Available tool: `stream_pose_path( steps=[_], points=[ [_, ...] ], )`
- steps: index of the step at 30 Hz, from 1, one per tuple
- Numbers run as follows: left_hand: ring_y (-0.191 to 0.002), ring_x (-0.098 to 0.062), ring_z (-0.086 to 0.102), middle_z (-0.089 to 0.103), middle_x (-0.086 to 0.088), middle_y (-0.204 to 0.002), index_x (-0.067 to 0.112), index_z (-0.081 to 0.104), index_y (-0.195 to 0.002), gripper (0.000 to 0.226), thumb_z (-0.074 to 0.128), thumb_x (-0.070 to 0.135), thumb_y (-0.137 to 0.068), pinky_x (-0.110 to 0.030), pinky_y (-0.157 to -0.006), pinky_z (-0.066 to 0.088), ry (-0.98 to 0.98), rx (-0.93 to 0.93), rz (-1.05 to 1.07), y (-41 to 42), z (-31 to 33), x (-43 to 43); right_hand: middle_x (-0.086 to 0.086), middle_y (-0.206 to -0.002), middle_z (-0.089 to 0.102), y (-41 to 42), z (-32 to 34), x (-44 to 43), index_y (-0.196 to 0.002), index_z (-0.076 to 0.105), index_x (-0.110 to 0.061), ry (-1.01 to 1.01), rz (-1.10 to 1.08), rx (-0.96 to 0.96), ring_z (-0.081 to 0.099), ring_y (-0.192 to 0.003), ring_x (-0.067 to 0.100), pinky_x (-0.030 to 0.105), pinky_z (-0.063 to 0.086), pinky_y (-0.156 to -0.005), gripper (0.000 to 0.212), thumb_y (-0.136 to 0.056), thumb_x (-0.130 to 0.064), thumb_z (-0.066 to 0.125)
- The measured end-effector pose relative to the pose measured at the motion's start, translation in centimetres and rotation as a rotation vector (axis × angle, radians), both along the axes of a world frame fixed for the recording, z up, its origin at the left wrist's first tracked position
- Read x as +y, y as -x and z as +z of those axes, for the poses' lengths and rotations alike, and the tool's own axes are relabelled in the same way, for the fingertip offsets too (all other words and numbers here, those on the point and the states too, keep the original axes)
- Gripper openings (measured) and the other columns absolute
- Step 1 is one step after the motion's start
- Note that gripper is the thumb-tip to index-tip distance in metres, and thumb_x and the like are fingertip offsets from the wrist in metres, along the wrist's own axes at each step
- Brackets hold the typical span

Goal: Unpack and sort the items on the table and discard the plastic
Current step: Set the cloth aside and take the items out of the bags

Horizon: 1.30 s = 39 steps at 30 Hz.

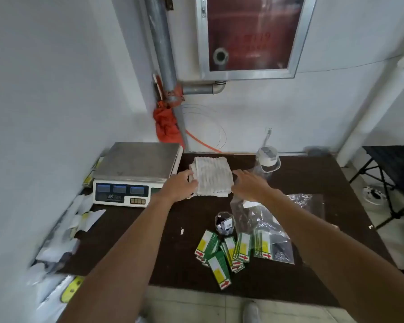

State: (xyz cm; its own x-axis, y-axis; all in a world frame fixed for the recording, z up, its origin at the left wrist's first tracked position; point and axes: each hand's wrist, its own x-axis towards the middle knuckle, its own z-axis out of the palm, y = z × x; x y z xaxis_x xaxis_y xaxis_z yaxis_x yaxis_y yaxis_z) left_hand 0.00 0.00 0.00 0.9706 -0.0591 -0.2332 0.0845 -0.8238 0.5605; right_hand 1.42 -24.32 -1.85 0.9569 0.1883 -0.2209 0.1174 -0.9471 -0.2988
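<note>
A thick stack of white packets (212, 176) lies at the far middle of the dark table (126, 241). My left hand (180, 186) grips the stack's left side and my right hand (248, 184) presses its right side. Nearer me, several green and yellow packets (222, 252) lie scattered. Clear plastic bags (266, 220) with dark small parts lie to their right, partly under my right forearm. A small bundle of dark items (224, 223) stands between them.
A weighing scale (135, 171) sits at the table's far left. A clear bottle (267, 160) stands behind my right hand. Discarded white plastic and wrappers (56, 248) pile along the left edge. A folding stand (392, 180) is off to the right.
</note>
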Motion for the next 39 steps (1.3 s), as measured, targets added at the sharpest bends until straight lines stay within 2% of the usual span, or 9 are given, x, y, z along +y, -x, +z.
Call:
stream_pose_path(
  steps=[6,10,13,15,18,23,30,34,39],
  points=[
    [-0.126,-0.026,0.056,0.060,-0.007,-0.139,0.024,0.053,-0.141,0.045,0.047,0.035,-0.099,-0.042,-0.107,0.044,-0.012,0.021,0.077,-2.8,-0.3,-2.9,0.008,-0.136,0.052,-3.7,-1.4,-1.2,-0.152,0.028,-0.019,-0.044,0.024,0.098,0.056,-0.119,0.030,0.043,0.048,-0.091,0.067,-0.092,-0.036,0.053],
    [-0.119,-0.022,0.061,0.064,-0.005,-0.134,0.026,0.060,-0.135,0.038,0.048,0.029,-0.099,-0.038,-0.102,0.049,0.004,-0.013,0.164,-5.3,-2.5,-3.9,0.012,-0.137,0.051,-6.6,-4.1,-1.3,-0.152,0.025,-0.013,-0.084,0.021,0.153,0.053,-0.121,0.033,0.047,0.050,-0.096,0.066,-0.095,-0.030,0.053],
    [-0.119,-0.022,0.061,0.062,-0.005,-0.136,0.025,0.053,-0.142,0.042,0.049,0.026,-0.101,-0.031,-0.096,0.045,-0.070,0.001,0.181,-6.6,-4.2,-4.1,0.014,-0.147,0.044,-8.0,-6.2,-1.0,-0.155,0.019,-0.012,-0.121,0.002,0.213,0.049,-0.129,0.033,0.043,0.045,-0.102,0.069,-0.098,-0.026,0.054],
    [-0.120,-0.025,0.060,0.061,-0.007,-0.138,0.025,0.048,-0.146,0.046,0.051,0.027,-0.099,-0.034,-0.099,0.046,-0.089,0.035,0.204,-7.5,-5.5,-3.8,0.015,-0.150,0.040,-8.6,-7.4,-0.7,-0.155,0.018,-0.012,-0.155,-0.025,0.231,0.046,-0.133,0.034,0.043,0.042,-0.104,0.072,-0.097,-0.026,0.057],
    [-0.122,-0.029,0.058,0.057,-0.010,-0.141,0.023,0.041,-0.149,0.053,0.055,0.029,-0.097,-0.042,-0.101,0.048,-0.086,0.140,0.237,-8.9,-7.1,-3.5,0.016,-0.147,0.043,-9.4,-8.9,-0.3,-0.154,0.020,-0.010,-0.198,-0.043,0.248,0.050,-0.128,0.036,0.043,0.045,-0.099,0.072,-0.095,-0.024,0.058],
    [-0.132,-0.032,0.049,0.044,-0.012,-0.151,0.026,0.033,-0.153,0.064,0.057,0.034,-0.094,-0.039,-0.103,0.042,-0.140,0.297,0.161,-9.9,-9.3,-3.7,0.019,-0.142,0.042,-9.9,-10.0,0.2,-0.146,0.029,-0.008,-0.224,-0.140,0.309,0.048,-0.125,0.040,0.045,0.044,-0.095,0.062,-0.092,-0.020,0.058],
    [-0.139,-0.031,0.042,0.040,-0.010,-0.156,0.025,0.029,-0.156,0.071,0.060,0.035,-0.093,-0.040,-0.110,0.039,-0.112,0.392,0.134,-11.0,-11.3,-2.9,0.020,-0.140,0.043,-11.0,-11.5,0.9,-0.145,0.028,-0.004,-0.279,-0.268,0.409,0.049,-0.124,0.040,0.047,0.046,-0.099,0.066,-0.090,-0.026,0.058],
    [-0.124,-0.025,0.050,0.049,-0.007,-0.143,0.023,0.040,-0.148,0.059,0.062,0.029,-0.093,-0.030,-0.092,0.039,0.042,0.385,0.231,-11.6,-12.3,-2.8,0.018,-0.130,0.053,-11.4,-12.3,1.2,-0.140,0.033,-0.002,-0.323,-0.344,0.421,0.055,-0.116,0.037,0.047,0.049,-0.094,0.063,-0.087,-0.025,0.059],
    [-0.121,-0.027,0.054,0.048,-0.008,-0.144,0.020,0.024,-0.154,0.082,0.068,0.032,-0.086,-0.039,-0.099,0.047,0.267,0.378,0.478,-12.0,-13.2,-2.4,0.015,-0.120,0.058,-11.8,-13.2,2.2,-0.135,0.040,-0.001,-0.458,-0.513,0.493,0.062,-0.102,0.032,0.046,0.056,-0.087,0.064,-0.085,-0.038,0.057]
  ],
)
